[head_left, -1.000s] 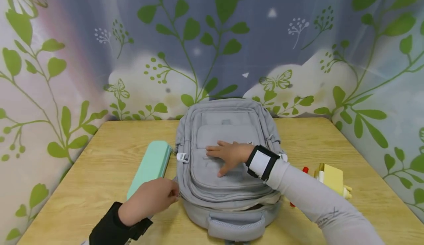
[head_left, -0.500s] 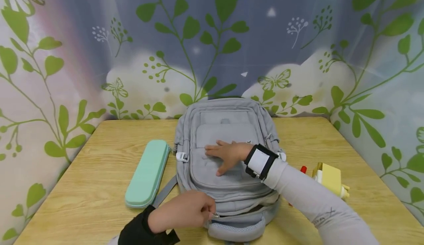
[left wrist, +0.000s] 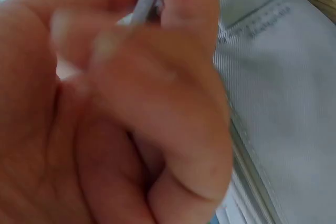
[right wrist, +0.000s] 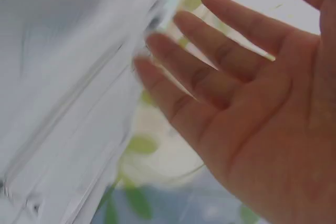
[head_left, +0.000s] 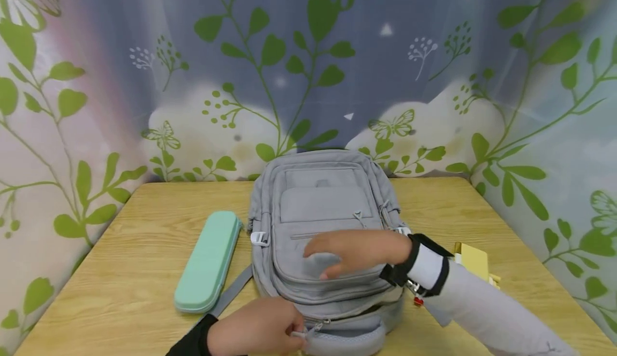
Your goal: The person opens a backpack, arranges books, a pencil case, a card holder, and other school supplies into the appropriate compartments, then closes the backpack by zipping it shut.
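Observation:
A grey backpack (head_left: 318,259) lies on the table, its front pocket facing up and its top handle (head_left: 347,342) toward me. My left hand (head_left: 260,325) pinches the zipper pull (head_left: 300,334) beside that handle. In the left wrist view, the curled fingers (left wrist: 157,87) hold a thin grey tab, and part of it is hidden. To the right of the slider, a dark gap (head_left: 373,310) shows along the main zipper. My right hand (head_left: 359,251) is over the front pocket, fingers spread; in the right wrist view the palm (right wrist: 257,114) holds nothing and looks apart from the bag.
A mint-green zip case (head_left: 208,262) lies left of the backpack, near a grey strap (head_left: 233,289). Right of the bag are a yellow object (head_left: 473,262) and a red item (head_left: 418,301), partly hidden by the right arm. A leaf-patterned curtain (head_left: 270,77) stands behind the table.
My left hand has gone rightward along the zipper from the bag's left side to the handle, drawing the slider with it. My right hand has lifted off the front pocket and shifted right.

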Motion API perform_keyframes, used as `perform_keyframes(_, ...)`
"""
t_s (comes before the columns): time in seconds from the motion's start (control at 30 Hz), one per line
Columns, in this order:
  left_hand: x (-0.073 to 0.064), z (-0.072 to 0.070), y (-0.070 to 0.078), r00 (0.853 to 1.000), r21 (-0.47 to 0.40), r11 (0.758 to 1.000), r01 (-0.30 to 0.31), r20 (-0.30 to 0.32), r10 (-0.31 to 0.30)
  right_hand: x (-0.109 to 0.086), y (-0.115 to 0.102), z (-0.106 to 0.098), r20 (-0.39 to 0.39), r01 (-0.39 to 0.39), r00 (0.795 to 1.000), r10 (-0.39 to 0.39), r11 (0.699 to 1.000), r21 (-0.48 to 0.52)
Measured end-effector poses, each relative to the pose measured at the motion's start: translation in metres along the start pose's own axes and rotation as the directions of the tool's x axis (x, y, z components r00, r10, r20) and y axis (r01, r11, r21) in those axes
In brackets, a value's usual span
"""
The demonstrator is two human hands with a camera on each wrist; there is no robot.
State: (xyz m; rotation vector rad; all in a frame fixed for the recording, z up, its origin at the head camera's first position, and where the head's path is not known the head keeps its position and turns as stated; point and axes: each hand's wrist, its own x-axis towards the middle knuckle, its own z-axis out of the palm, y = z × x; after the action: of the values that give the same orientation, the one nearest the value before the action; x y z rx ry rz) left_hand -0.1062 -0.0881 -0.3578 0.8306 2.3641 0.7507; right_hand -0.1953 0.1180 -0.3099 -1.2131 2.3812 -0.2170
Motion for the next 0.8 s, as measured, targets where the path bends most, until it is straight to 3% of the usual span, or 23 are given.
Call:
perform_keyframes(0.1,-0.009,-0.005,-0.003,1.0,-0.099,0.995,0.015,0.009,-0.014,-0.018,-0.021,0.014,-0.016,0.07,0.997,-0.069,0.997,0.025)
perform_keyframes(0.23,-0.012,-0.01,0.001,0.997,-0.167,0.985,-0.048,-0.063,0.038,-0.027,-0.039,0.037,-0.04,0.122,0.992,-0.123,0.992,-0.029)
perform_keyframes(0.4,-0.01,-0.008,0.004,0.977,-0.09,0.981,-0.172,-0.145,0.158,-0.023,-0.045,0.06,-0.116,0.155,0.979,-0.165,0.984,-0.089)
perform_keyframes(0.5,-0.01,-0.006,-0.002,0.946,0.026,0.961,-0.275,-0.173,0.275,-0.024,-0.043,0.066,-0.158,0.17,0.973,-0.169,0.985,-0.005)
perform_keyframes(0.6,-0.008,-0.003,-0.013,0.896,0.23,0.914,-0.333,-0.224,0.383,-0.031,-0.04,0.065,-0.165,0.188,0.972,-0.169,0.976,0.109)
perform_keyframes(0.7,-0.001,0.003,-0.023,0.847,0.457,0.833,-0.313,-0.262,0.462,-0.039,-0.039,0.063,-0.16,0.219,0.969,-0.189,0.955,0.2)
perform_keyframes(0.8,0.007,0.013,-0.027,0.827,0.577,0.774,-0.261,-0.28,0.487,-0.045,-0.039,0.064,-0.179,0.265,0.957,-0.231,0.942,0.204)
